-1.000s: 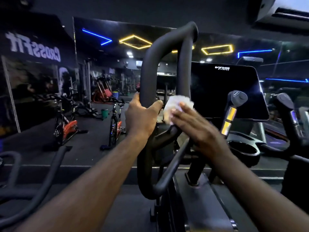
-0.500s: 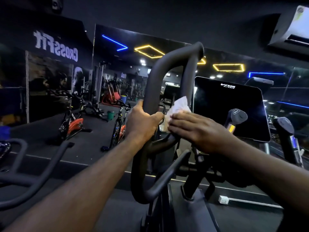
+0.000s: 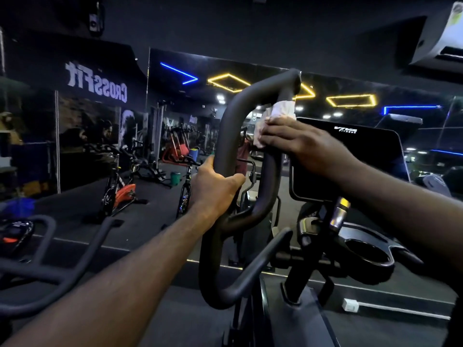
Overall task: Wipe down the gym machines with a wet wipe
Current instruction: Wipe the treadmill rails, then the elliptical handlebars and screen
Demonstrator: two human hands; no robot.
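- Grips the left upright of the black handle loop (image 3: 225,126) with the left hand (image 3: 213,186), fingers and thumb curled round the bar.
- Clamps the white wet wipe (image 3: 281,110) onto the loop's right upright with the right hand (image 3: 303,144), fingers curled over it and pointing left, thumb hidden.
- Keeps the wipe high on that upright, just under the top bend, bunched above and left of the fingertips.
- Runs, as a loop, with the long axis near upright, leaning a little right at the top, closed by a bend at each end.
- Stands on a dark floor (image 3: 75,216) facing a mirror wall (image 3: 180,108) with yellow and blue strip lights and reversed "CrossFit" lettering (image 3: 96,83).
- Shows a dark console screen (image 3: 363,151) just right of the loop, partly behind the right hand, with a cup holder (image 3: 368,256) below.
- Includes another machine's curved bar (image 3: 45,246) at lower left, a spin bike (image 3: 120,189) farther left, and an air conditioner (image 3: 446,33) at top right.
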